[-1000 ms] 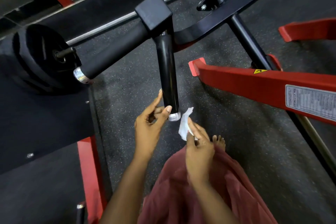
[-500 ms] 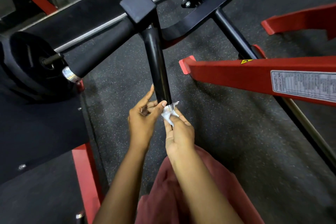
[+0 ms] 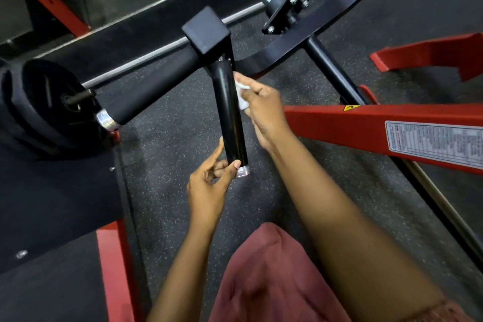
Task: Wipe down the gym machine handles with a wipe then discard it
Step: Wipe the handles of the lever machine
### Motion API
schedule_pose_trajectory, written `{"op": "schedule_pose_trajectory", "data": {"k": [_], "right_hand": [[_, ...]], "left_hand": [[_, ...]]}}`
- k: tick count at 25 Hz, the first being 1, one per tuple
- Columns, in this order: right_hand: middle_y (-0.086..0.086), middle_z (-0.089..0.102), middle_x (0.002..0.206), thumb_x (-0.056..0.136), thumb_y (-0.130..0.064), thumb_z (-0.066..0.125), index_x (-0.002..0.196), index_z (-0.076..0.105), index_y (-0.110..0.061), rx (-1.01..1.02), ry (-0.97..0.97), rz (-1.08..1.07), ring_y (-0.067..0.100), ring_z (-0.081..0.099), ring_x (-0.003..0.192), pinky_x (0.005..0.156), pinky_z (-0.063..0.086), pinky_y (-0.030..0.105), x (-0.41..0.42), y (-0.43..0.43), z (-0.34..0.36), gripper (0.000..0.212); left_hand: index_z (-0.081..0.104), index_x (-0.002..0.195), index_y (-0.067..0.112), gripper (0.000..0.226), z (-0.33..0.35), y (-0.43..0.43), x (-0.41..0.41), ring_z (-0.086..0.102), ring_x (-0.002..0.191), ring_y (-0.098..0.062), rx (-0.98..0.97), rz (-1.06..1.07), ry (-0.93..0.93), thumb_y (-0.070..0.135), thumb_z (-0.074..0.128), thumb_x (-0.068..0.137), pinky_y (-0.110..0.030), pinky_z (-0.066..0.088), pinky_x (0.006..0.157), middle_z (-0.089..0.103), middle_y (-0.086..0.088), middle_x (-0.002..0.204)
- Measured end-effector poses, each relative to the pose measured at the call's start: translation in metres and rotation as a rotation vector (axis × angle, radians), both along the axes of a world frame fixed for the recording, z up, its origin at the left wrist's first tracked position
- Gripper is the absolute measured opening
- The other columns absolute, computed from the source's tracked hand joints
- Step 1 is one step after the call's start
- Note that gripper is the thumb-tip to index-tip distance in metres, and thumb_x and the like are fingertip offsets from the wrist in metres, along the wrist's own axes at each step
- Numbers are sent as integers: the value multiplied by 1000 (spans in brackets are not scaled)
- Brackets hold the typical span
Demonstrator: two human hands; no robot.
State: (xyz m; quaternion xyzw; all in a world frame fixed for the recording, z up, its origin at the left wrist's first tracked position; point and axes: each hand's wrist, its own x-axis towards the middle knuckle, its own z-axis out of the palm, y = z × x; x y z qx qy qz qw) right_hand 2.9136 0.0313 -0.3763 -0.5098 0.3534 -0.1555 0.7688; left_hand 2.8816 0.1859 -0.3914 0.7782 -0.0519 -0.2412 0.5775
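Observation:
A black vertical handle with a silver end cap hangs down from a black square block at the middle of the view. My right hand holds a crumpled white wipe and presses it against the handle's upper right side. My left hand pinches the handle's lower end between thumb and fingers, just above the cap. A second black handle with a silver cap slants off to the left from the same block.
A red frame beam with a white label runs to the right. Black weight plates sit at the left beside a black pad. A curved black arm and chrome bar cross the top. Speckled rubber floor lies below.
My right hand has slid the wipe up from the handle's silver end cap to its upper part. My left hand has kept its pinch on the lower end.

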Motion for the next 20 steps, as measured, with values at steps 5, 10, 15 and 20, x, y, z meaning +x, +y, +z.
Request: {"op": "schedule_pose_trajectory", "data": {"k": [5, 10, 15, 20], "right_hand": [[-5, 60, 118, 87, 10, 42, 121, 58, -7, -93, -83, 11, 20, 60, 108, 93, 49, 35, -19, 13, -13, 41], [-10, 59, 115, 84, 16, 40, 117, 57, -15, -205, -72, -20, -15, 54, 101, 89, 38, 4, -56, 40, -25, 49], [-11, 58, 113, 77, 12, 39, 114, 61, -2, -477, -11, -12, -20, 50, 104, 91, 37, 2, -103, 72, -44, 46], [3, 65, 113, 75, 2, 39, 112, 64, -3, -908, -55, 157, 1, 55, 108, 97, 33, 5, -100, 41, -12, 45]], "left_hand": [[52, 120, 40, 52, -3, 2, 1, 61, 88, -16, 7, -24, -2, 15, 70, 78, -41, 47, 99, 66, -14, 92], [52, 125, 32, 54, -1, 1, -1, 61, 86, -7, -23, -10, 23, 14, 70, 78, -43, 47, 99, 70, -3, 88], [52, 128, 31, 55, -6, 0, -3, 59, 87, -14, -37, -16, 15, 17, 71, 78, -51, 46, 98, 69, -6, 94], [53, 128, 25, 53, -11, -3, -9, 57, 82, -4, -95, 73, 3, 10, 70, 80, -29, 48, 93, 65, -4, 90]]}}
